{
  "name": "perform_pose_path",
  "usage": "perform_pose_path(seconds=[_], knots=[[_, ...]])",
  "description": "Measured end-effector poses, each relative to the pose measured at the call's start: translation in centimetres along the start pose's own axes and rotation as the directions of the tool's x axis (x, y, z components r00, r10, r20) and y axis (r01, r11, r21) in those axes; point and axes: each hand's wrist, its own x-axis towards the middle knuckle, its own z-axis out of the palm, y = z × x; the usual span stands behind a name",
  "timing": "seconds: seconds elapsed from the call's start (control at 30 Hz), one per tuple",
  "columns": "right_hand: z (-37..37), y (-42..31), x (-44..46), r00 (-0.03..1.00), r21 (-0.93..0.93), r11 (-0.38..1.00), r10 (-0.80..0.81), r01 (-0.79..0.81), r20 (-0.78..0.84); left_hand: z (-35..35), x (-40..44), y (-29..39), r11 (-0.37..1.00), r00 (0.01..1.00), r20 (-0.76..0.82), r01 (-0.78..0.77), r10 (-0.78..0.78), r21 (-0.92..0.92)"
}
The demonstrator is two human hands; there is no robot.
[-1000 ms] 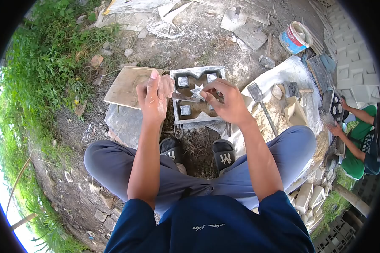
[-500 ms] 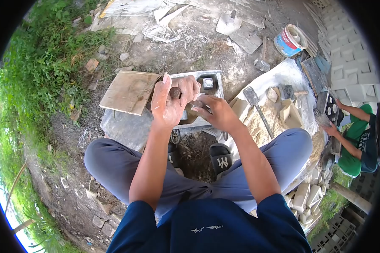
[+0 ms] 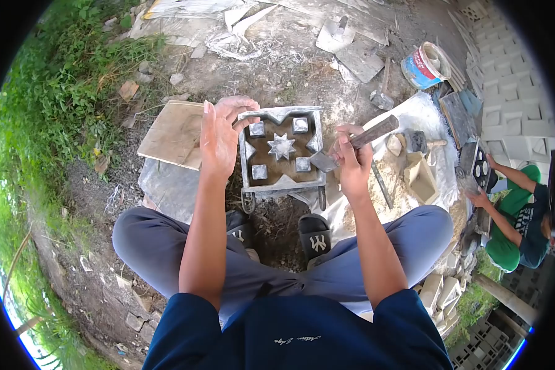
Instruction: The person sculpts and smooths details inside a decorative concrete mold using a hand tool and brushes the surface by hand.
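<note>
A grey metal mould (image 3: 282,187) lies in front of me, with a star-shaped block (image 3: 282,147) in its middle, small square blocks near its corners and pointed pieces along its sides. My left hand (image 3: 221,139), dusted with pale powder, is open at the mould's upper left corner; whether its fingertips touch the rim I cannot tell. My right hand (image 3: 353,160) is closed around a scraper-like tool (image 3: 375,131) with a thick brownish handle and flat grey blade. That blade tilts down toward the mould's right edge.
A wooden board (image 3: 171,134) lies left of the mould. On the right, a white sack (image 3: 388,206) bears sandy material, a beige block (image 3: 420,177) and stones. A paint bucket (image 3: 425,65) stands farther back. Another person (image 3: 517,216) handles a dark mould at far right.
My hands have moved apart, uncovering the mould. The left hand no longer holds the tool's handle and has opened; the right hand has swung the tool rightward.
</note>
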Motion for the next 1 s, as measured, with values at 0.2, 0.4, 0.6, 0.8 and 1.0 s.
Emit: perform_pose_path(seconds=[0.2,0.4,0.6,0.8,1.0], knots=[[1.1,0.7,0.4,0.995,0.059,0.998,-0.043,0.038,0.085,-0.6,-0.7,-1.3,0.995,0.998,-0.049,0.045,-0.041,0.094],[2.7,2.0,1.2,0.997,0.003,1.0,0.009,-0.009,0.082,-1.3,-1.2,-1.5,0.981,0.991,-0.097,0.104,-0.089,0.165],[3.2,2.6,1.2,0.997,-0.057,0.998,0.022,-0.018,0.071,-1.3,-1.1,-2.1,0.983,0.991,-0.121,0.075,-0.055,0.167],[3.9,2.9,1.5,0.995,-0.104,0.994,0.034,-0.024,0.09,-0.3,-0.8,-3.0,0.917,0.983,-0.178,0.105,-0.038,0.386],[3.0,6.4,2.2,0.989,-0.24,0.959,0.15,-0.148,-0.007,-1.0,-1.0,-4.9,0.832,0.973,-0.227,0.165,-0.048,0.53]])
